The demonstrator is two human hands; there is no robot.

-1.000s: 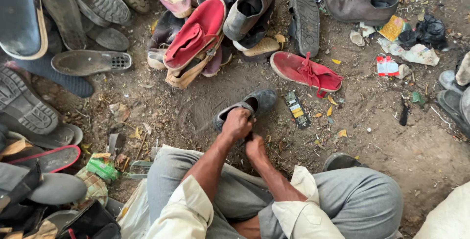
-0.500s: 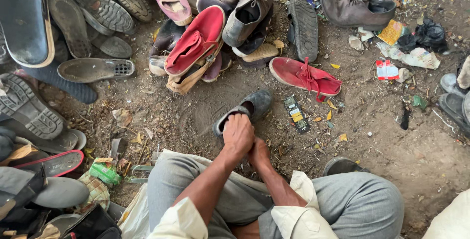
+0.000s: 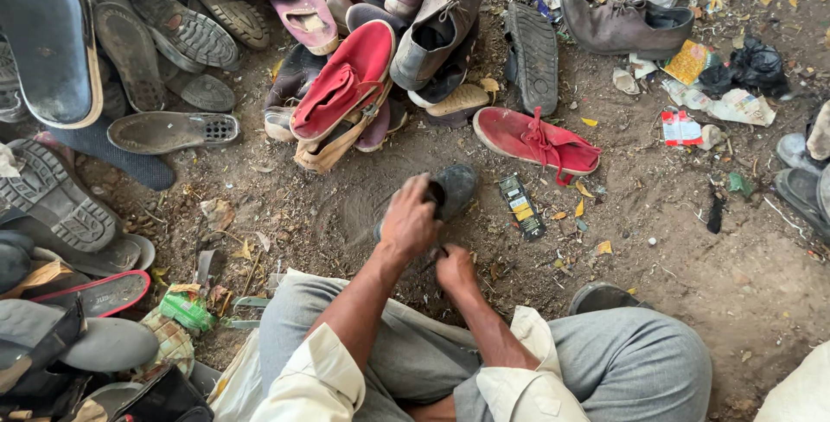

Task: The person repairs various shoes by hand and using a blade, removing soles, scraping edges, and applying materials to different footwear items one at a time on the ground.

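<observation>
A dark grey shoe (image 3: 456,187) lies on the dirt in front of my knees. My left hand (image 3: 408,221) is closed over its near end and hides most of it. My right hand (image 3: 456,268) sits just below and to the right, close to my lap, with its fingers curled. A thin dark tool (image 3: 430,259) pokes out of that hand toward the left; what kind of tool it is I cannot tell. Both cream sleeves are rolled up above my grey trousers (image 3: 622,361).
A heap of worn shoes and soles fills the top and left, with a red slip-on (image 3: 346,80) on it. A red laced shoe (image 3: 536,138), a small dark packet (image 3: 521,206) and litter lie to the right. Another shoe toe (image 3: 598,297) shows by my right knee.
My left hand has slid up onto the grey shoe, and my right hand has dropped back toward my lap, so the hands are now apart.
</observation>
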